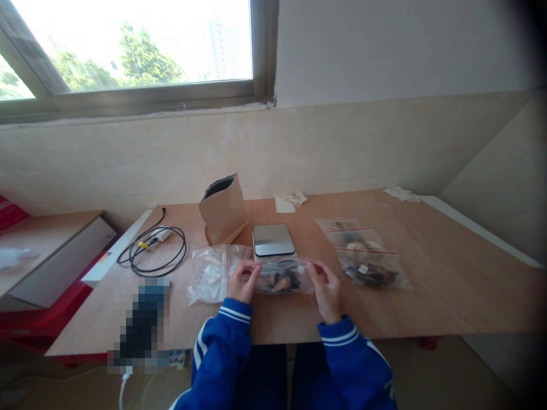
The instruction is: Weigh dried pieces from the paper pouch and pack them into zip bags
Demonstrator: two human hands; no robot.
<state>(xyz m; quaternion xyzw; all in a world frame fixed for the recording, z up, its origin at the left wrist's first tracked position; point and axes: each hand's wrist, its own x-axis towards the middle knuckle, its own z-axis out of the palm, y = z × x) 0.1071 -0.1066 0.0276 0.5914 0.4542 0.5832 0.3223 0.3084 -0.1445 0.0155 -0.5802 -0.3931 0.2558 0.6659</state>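
Observation:
Between my two hands is a clear zip bag point(280, 282) with brown and dark dried pieces inside. My left hand point(244, 280) pinches the left end of its red-edged top, and my right hand point(325, 285) pinches the right end. Just behind the bag sits a flat silver-topped scale point(274, 240). A pile of clear plastic bags point(209, 276) lies beside my left hand. To the right of my right hand, several filled zip bags point(371, 267) overlap in a column; the nearest carries a small white label.
An open brown paper bag point(224, 210) stands behind the plastic bags. A coiled black cable point(184, 253) and a pixelated dark object point(143, 324) lie at the left. Crumpled tissue point(296, 199) rests near the wall, and another tissue point(401, 194) at the back right.

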